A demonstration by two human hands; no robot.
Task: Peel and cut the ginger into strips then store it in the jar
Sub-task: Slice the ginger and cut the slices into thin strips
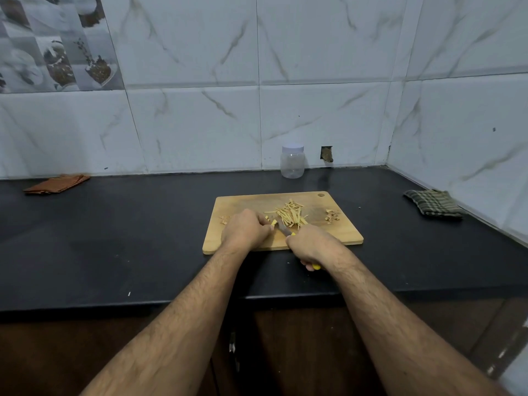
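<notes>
A wooden cutting board lies on the black counter. My left hand holds a small yellow piece of ginger down on the board with curled fingers. My right hand grips a yellow-handled knife, its blade set beside the ginger piece. A pile of cut ginger strips lies just behind the blade. Peel scraps sit at the board's right and left. A clear plastic jar with a white lid on stands at the back by the wall.
An orange folded cloth lies at the back left of the black counter. A dark checked cloth lies at the right near the corner wall. Tiled walls bound the back and right sides.
</notes>
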